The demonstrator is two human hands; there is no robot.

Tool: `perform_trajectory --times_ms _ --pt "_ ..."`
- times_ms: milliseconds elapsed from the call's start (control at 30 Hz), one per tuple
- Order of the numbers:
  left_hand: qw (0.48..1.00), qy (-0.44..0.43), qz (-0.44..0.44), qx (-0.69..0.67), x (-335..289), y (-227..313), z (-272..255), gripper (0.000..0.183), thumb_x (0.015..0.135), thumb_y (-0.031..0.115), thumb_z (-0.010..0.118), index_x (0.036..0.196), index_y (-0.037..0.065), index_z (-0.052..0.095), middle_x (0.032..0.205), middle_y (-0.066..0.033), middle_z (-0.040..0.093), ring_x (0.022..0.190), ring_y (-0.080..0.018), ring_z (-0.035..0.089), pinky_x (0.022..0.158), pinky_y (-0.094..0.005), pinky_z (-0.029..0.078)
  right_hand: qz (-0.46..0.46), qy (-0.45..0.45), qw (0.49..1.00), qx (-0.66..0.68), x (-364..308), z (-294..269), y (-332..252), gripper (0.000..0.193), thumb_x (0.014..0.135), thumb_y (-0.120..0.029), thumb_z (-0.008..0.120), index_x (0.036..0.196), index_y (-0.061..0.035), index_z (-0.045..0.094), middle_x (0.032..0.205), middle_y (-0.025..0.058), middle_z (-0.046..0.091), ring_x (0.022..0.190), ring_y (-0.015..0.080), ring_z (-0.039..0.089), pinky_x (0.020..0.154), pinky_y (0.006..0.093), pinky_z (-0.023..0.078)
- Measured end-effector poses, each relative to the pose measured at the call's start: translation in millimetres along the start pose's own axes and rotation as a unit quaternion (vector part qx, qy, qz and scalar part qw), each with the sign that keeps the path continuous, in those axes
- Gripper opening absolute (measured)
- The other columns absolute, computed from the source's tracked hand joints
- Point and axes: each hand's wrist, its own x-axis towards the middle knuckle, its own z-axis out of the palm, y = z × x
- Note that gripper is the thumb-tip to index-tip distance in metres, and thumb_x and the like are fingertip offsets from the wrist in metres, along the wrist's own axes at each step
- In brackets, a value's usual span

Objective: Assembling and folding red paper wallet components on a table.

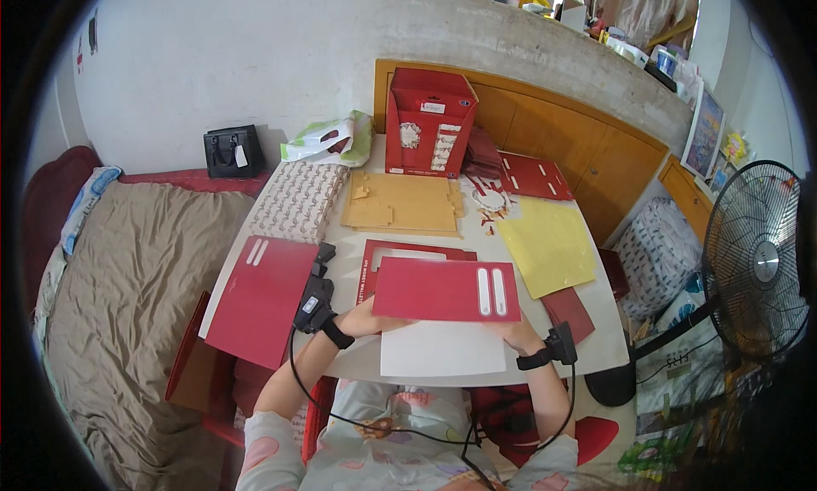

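Above the near edge of the table I hold a red cardboard sheet [425,288] level, with two white-edged slots at its right end. My left hand [368,319] grips its lower left part, and my right hand [514,332] its lower right corner. Most fingers are hidden under the sheet. Below it a white sheet [442,352] shows; whether it is joined to the red one I cannot tell. Behind lies a red card with a cut-out window [370,274]. Left of my left hand is another slotted red sheet [262,299].
A tall red display box [430,129] stands at the table's back, beside brown card pieces [400,203] and patterned sheets [298,202]. Yellow sheets [549,244] and a small red card [568,314] lie right. A fan [766,261] stands beyond the table; cables hang from both wrists.
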Motion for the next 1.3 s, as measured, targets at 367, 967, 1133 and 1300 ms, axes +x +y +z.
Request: perform_trajectory --times_ms 367,967,1133,1300 --pt "0.943 -0.090 0.010 -0.320 -8.7 5.8 -3.5 0.041 0.077 0.008 0.049 0.114 -0.009 0.049 0.119 -0.0190 0.050 0.103 -0.0209 0.053 0.082 -0.0287 0.046 0.074 -0.163 0.953 0.246 -3.7 -18.8 0.6 0.030 0.078 0.005 0.042 0.101 0.0031 0.060 0.104 0.0137 0.060 0.097 0.0186 0.056 0.087 0.0280 0.041" --pt "0.948 -0.220 -0.168 -0.160 13.5 19.7 31.4 0.031 0.087 0.028 0.052 0.089 -0.001 0.061 0.076 0.0023 0.060 0.064 -0.0016 0.051 0.057 -0.0174 0.042 0.097 -0.276 0.953 0.076 23.6 -14.6 -29.5 0.040 0.075 0.004 0.036 0.110 0.0012 0.054 0.105 0.0078 0.059 0.097 0.0165 0.055 0.089 0.0269 0.040" --pt "0.962 -0.167 -0.143 -0.163 14.1 24.8 30.0 0.026 0.087 0.024 0.053 0.085 -0.001 0.063 0.071 0.0029 0.060 0.060 -0.0010 0.051 0.054 -0.0172 0.041 0.191 -0.145 0.962 0.127 24.6 -14.4 -21.1 0.019 0.084 -0.008 0.044 0.094 -0.0016 0.059 0.086 0.0019 0.060 0.076 0.0056 0.055 0.068 0.0196 0.043" --pt "0.964 -0.135 -0.160 -0.163 17.4 24.6 36.5 0.029 0.088 0.027 0.050 0.079 0.001 0.062 0.067 0.0035 0.058 0.057 -0.0019 0.050 0.050 -0.0179 0.039 0.132 -0.122 0.983 0.027 27.9 -2.6 -12.8 0.016 0.085 -0.016 0.053 0.079 -0.0028 0.059 0.071 -0.0053 0.055 0.066 0.0005 0.049 0.058 0.0165 0.038"
